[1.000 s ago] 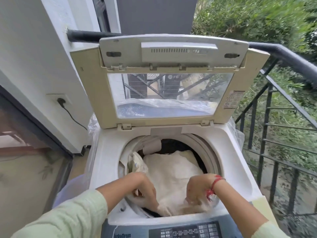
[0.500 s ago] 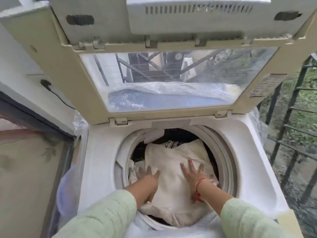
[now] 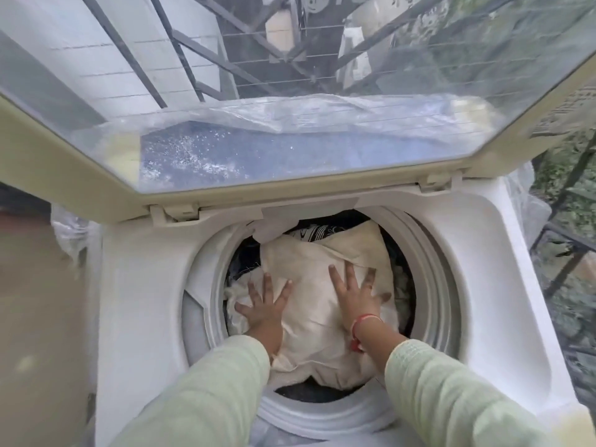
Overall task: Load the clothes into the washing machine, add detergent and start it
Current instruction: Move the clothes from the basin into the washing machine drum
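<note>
So both hands, left hand (image 3: 263, 304) and right hand (image 3: 356, 293), are spread flat, pressing the cream cloth (image 3: 322, 317) inside the washing machine (image 3: 145, 285) drum, lid (image 3: 290, 193) up.

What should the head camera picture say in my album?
Both hands, left and right, press a cream cloth into the washing machine.

Pale green sleeves (image 3: 206, 391), red wrist thread (image 3: 361, 327)

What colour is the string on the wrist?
Red: a thin red thread bracelet on the right wrist, clearest in the head view.
</note>
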A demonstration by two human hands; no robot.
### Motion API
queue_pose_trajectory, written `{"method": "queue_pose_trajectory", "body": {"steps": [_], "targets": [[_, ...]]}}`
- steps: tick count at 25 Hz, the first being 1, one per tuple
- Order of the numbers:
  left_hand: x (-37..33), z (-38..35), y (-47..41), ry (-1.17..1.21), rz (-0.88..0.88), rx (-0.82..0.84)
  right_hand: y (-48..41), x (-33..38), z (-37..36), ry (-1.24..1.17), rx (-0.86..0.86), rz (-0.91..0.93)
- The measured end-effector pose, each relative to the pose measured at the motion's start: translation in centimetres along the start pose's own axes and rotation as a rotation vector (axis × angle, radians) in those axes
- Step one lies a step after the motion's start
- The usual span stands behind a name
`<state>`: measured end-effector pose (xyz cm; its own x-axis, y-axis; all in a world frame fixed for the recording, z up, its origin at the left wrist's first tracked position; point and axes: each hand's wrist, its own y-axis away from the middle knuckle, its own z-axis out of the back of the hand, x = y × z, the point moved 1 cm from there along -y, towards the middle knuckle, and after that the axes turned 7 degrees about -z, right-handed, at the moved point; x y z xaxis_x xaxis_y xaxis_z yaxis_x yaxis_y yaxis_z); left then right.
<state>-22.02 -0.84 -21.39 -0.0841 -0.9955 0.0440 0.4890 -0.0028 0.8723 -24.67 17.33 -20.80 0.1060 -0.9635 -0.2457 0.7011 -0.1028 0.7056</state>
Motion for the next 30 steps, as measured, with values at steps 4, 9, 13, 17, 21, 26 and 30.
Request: {"method": "queue_pose_trajectory", "body": {"steps": [4, 9, 13, 17, 21, 26, 30], "targets": [[1.5, 2.6, 2.2, -0.013, -0.104, 0.085, 1.4, -2.2, 4.1, -0.137, 0.213, 0.098], [4.7, 7.7, 11.1, 0.161, -0.361, -0.168, 7.7, -4.0, 11.1, -0.576, 0.091, 0.124], [10.1, 6.2, 22.3, 0.641, -0.446, -0.964, 15.1, 0.5, 14.0, -0.847, -0.147, 0.338], [17.9, -2.4, 27.1, 1.113, -0.302, -1.384, 22.2, 7.5, 15.4, -1.057, -0.236, 0.531], [26.4, -11.4, 25.2, 1.194, -0.129, -1.354, 28.3, 17.1, 16.1, -1.116, -0.195, 0.649], [39.1, -20.3, 16.8, 1.236, 0.106, -0.88, 29.8, 34.1, 13.5, -1.1, 0.014, 0.637], [46.2, -26.5, 9.2, 1.044, 0.074, -0.392, 21.7, 46.5, 6.3, -0.951, 0.179, 0.374]]}}
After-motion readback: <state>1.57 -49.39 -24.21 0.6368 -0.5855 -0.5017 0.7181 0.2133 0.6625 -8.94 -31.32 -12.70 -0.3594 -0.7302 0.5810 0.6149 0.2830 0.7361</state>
